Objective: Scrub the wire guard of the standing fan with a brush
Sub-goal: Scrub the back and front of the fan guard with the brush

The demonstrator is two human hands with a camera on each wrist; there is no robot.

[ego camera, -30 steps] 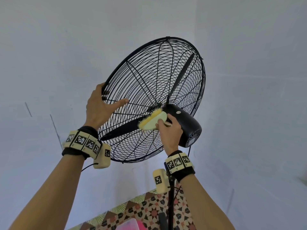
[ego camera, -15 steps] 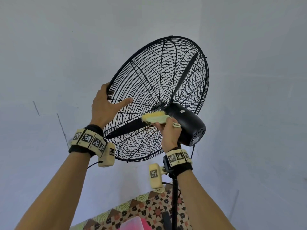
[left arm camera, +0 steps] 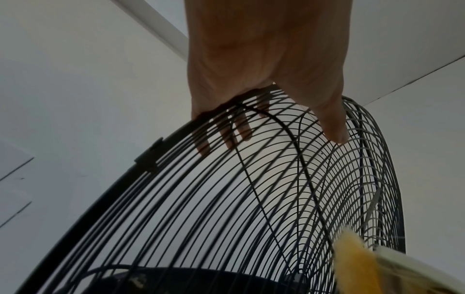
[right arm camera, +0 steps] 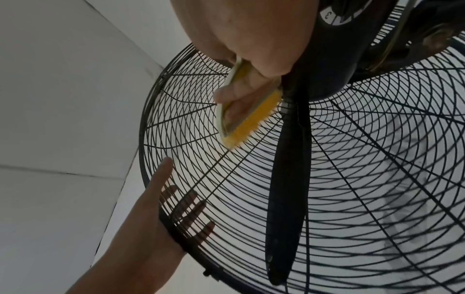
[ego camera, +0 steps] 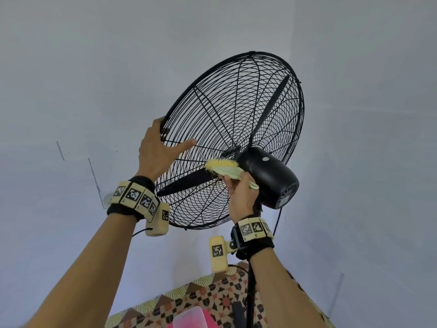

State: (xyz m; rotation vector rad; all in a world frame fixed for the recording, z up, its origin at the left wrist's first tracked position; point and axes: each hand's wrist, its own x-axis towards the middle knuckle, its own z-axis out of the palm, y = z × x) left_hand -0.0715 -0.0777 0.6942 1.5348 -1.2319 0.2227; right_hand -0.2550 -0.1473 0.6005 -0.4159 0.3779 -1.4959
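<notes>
Black wire guard [ego camera: 227,129]: carried tilted upward on the standing fan, high in front of a pale wall; rear face turned toward the person.
Motor housing [ego camera: 269,176]: black, set behind the guard's hub, just beside the brush.
Blade [ego camera: 186,183]: seen dark inside the guard, below and left of the hub.
Left hand [ego camera: 158,152]: placed on the guard's left rim; fingers [right arm camera: 186,206] are hooked over the rim onto the far face, thumb laid straight across the rear wires, so the rim is gripped.
Right hand [ego camera: 241,195]: curled round the brush back, fingers clamped on it.
Brush [ego camera: 223,168]: pale green body, yellow bristles pressed against the rear wires close to the hub.
Step in hand: the inner ring of wires beside the motor is judged to be under scrubbing, with the guard steadied from the rim.
Next move: strokes along the radial wires outward toward the rim are called for, bristles kept in contact and the rim grip maintained so the head is not swung.
</notes>
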